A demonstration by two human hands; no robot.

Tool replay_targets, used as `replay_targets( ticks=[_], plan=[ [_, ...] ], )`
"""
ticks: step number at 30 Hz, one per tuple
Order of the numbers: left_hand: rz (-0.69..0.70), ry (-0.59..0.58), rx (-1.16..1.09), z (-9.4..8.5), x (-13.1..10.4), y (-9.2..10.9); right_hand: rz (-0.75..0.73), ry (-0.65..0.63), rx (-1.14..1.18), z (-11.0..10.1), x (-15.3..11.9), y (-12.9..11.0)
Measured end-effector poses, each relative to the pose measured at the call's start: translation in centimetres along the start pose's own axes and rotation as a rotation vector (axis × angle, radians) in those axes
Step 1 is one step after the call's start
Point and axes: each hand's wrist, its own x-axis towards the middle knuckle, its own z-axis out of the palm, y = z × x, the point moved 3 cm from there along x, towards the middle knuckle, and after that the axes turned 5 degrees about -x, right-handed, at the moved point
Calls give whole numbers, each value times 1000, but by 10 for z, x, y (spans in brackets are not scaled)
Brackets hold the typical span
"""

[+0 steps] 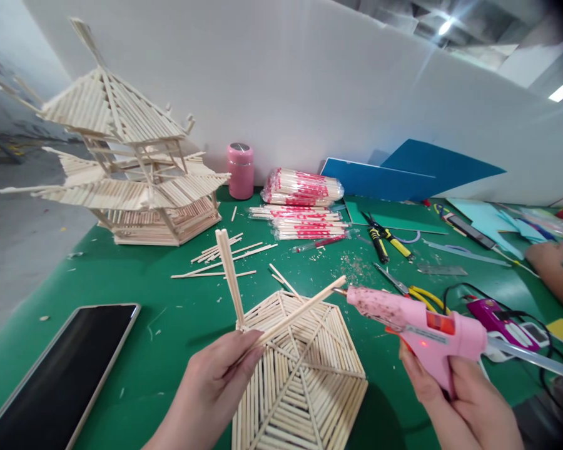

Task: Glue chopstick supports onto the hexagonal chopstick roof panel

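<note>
Between thumb and fingers, my left hand pinches a pair of wooden sticks that slant up to the right. My right hand is wrapped around a pink glue gun with a small red light lit on its body. The gun's nozzle is at the far end of the sticks, seemingly touching it. Below both lies a many-sided panel made of wooden sticks laid side by side. A bundled post of sticks stands upright at the panel's far left corner, just behind my left hand.
A stick-built pagoda stands back left, beside a pink cylinder. Wrapped stick bundles, loose sticks and pliers lie behind the panel. A phone is front left; another person's hand is far right.
</note>
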Motion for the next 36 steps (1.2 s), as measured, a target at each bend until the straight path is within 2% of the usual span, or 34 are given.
replay_targets(
  ticks=[21,36],
  plan=[
    [30,25,41,-1,0,0,148,11,-34,-4,-5,15],
    [24,32,50,-1,2,2,154,18,-61,-6,-2,14]
  ],
)
